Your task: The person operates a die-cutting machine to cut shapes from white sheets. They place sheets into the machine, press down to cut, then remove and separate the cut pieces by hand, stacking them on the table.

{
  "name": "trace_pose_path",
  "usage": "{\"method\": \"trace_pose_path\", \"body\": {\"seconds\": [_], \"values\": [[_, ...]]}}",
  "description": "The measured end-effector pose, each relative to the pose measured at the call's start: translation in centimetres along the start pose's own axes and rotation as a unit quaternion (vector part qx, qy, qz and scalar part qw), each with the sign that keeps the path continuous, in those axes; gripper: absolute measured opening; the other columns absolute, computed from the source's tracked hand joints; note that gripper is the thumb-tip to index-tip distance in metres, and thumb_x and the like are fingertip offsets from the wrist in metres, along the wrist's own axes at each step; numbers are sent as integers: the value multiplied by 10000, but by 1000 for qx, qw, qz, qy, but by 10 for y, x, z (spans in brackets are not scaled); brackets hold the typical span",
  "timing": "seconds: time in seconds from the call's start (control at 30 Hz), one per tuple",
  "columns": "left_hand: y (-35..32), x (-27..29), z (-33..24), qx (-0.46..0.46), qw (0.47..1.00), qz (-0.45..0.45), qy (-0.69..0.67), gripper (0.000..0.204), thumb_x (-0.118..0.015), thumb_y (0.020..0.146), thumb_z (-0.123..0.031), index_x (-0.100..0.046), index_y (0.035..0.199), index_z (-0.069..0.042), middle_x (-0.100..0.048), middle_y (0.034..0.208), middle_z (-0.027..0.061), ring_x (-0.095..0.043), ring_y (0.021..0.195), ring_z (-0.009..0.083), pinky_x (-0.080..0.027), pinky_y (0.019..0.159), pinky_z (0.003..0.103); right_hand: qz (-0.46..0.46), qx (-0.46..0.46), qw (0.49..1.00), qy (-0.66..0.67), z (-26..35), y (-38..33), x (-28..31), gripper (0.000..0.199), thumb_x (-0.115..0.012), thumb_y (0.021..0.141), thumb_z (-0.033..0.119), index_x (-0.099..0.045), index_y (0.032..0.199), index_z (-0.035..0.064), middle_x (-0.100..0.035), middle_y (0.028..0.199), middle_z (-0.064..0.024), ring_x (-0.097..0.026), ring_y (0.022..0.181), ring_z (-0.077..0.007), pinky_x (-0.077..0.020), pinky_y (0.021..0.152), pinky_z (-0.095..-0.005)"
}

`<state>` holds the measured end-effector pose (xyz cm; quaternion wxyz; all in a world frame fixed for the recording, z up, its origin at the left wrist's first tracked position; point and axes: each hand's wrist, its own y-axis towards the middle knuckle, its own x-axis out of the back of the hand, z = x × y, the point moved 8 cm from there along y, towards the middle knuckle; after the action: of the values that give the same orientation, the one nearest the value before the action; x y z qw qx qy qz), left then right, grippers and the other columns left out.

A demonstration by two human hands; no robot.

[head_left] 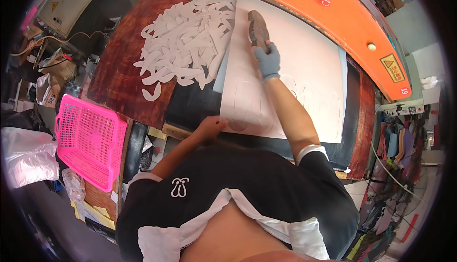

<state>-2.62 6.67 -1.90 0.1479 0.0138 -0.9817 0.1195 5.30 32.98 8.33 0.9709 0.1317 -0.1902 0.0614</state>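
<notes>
My right hand (268,62), in a grey-blue glove, grips the near end of a dark, sole-shaped cutting die (258,27). The die is over the far left part of a large white sheet (309,57); whether it touches the sheet, I cannot tell. Sole-shaped outlines mark the sheet's near part. My left hand (211,127), bare, is at the sheet's near left corner, its fingers closed on the edge. Left of the sheet lies a heap of curved white cut pieces (185,38), with a single loose piece (152,92) in front of it.
An orange machine beam (304,5) with a red button (324,1) spans the far side. The sheet lies on a black board (193,102) over a reddish-brown table (119,71). A pink plastic basket (90,138) stands at the left, beside clear plastic bags (31,159).
</notes>
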Motion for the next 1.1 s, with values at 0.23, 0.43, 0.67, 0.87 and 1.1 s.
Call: {"method": "trace_pose_path", "body": {"seconds": [0.23,0.43,0.67,0.87,1.1], "values": [[-3,-3,6,177,969,24,-172,274,-566,880,-269,-530,810,-7,-535,661,65,-511,472,120,-420,429,302,45,179,977,-111,-29,10,-35,704,-681,671,440,-505,1156,-39,-547,1066,-243,-499,1020,-389,-406,888,-442],[9,2,9,140,975,-13,-174,274,-546,897,-284,-458,844,-30,-499,645,52,-519,446,129,-418,386,282,-115,-35,928,-353,-107,26,216,691,-632,768,460,-478,1219,-40,-521,1174,-234,-495,1097,-361,-393,955,-418],[43,40,-17,-52,981,-187,7,324,-545,903,-283,-532,1004,24,-604,798,135,-589,739,187,-462,687,320,-130,-324,843,-409,-202,-85,414,628,-585,725,500,-598,1077,-20,-594,1081,-260,-564,1045,-371,-433,900,-418],[90,53,-13,60,989,-128,-38,300,-479,940,-309,-560,992,-25,-554,699,29,-520,529,101,-427,441,257,-145,-312,866,-363,-220,-111,440,553,-582,722,458,-624,979,-30,-630,948,-257,-602,965,-380,-451,840,-401],[110,89,-11,97,974,-163,127,330,-505,908,-284,-554,820,30,-560,667,111,-539,645,203,-433,634,354,-132,-214,941,-229,-210,-114,427,316,-574,805,294,-629,812,-17,-580,650,-115,-528,617,-185,-425,609,-333]]}}
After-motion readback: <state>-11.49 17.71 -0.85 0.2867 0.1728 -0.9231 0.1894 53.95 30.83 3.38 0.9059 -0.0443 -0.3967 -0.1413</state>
